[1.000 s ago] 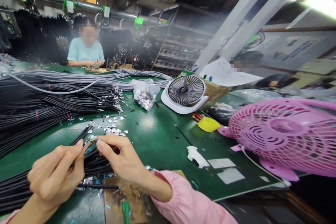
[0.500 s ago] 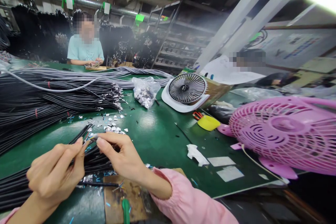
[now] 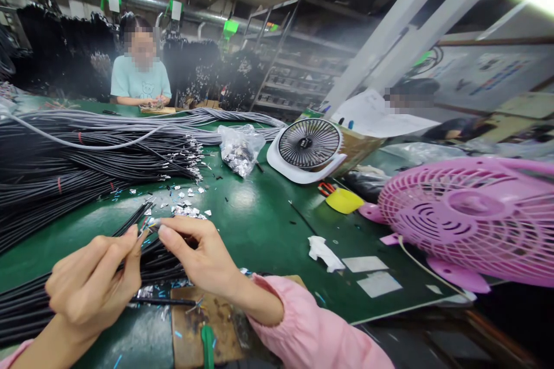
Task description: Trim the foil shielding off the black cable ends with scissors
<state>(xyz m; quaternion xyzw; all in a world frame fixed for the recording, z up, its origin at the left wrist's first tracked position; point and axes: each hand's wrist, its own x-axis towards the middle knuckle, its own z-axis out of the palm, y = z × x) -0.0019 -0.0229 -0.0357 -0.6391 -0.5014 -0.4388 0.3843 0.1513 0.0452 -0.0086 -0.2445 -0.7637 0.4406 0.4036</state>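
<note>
My left hand [image 3: 93, 279] is closed in a pinch on thin coloured wires [image 3: 145, 226] above the green table. Thumb and forefinger of my right hand [image 3: 203, 251] pinch the same wire end from the other side, close to my left fingertips. Red, blue and yellow strands show between the two hands; the rest is covered by my fingers. Beneath my hands lie black cables [image 3: 160, 262]. One black cable with bared strands [image 3: 173, 302] rests across a worn wooden board [image 3: 216, 323], beside a green-handled tool [image 3: 208, 346].
Bundles of black cables [image 3: 108, 155] and grey cables [image 3: 208, 118] fill the left. Foil scraps [image 3: 186, 210] lie ahead. A plastic bag [image 3: 241, 150], a white fan [image 3: 309, 143] and a pink fan [image 3: 471, 219] stand beyond. A person [image 3: 141, 78] sits across the table; another is partly visible at right.
</note>
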